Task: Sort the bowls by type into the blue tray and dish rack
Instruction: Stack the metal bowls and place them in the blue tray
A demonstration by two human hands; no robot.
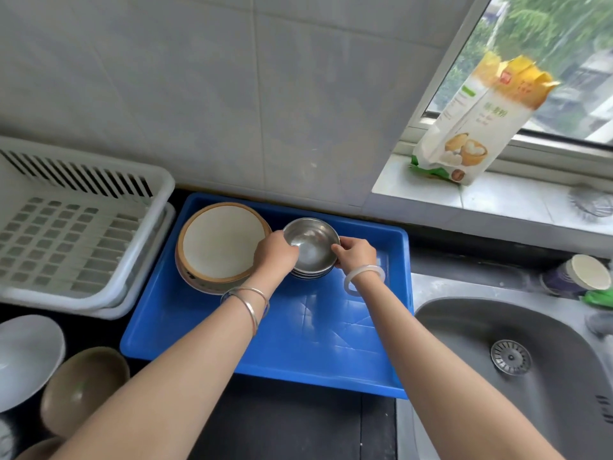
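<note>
Both hands gripping the top steel bowl (311, 247) by its rim: left hand (275, 252) on left edge, right hand (355, 254) on right. It's sitting on a steel stack in the blue tray (298, 343), far side, just right of ceramic bowls (220, 244). Dish rack (66, 227) sitting empty at left.

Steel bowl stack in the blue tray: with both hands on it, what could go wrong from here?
1. The left hand and right hand pinch only the top steel bowl by its rim; smooth metal could slip or tip the stack.
2. The stack sits close to the large ceramic plates in the blue tray, so a sideways shift might knock them.
3. The dish rack looks empty while loose bowls wait at lower left; types could get mixed.
</note>
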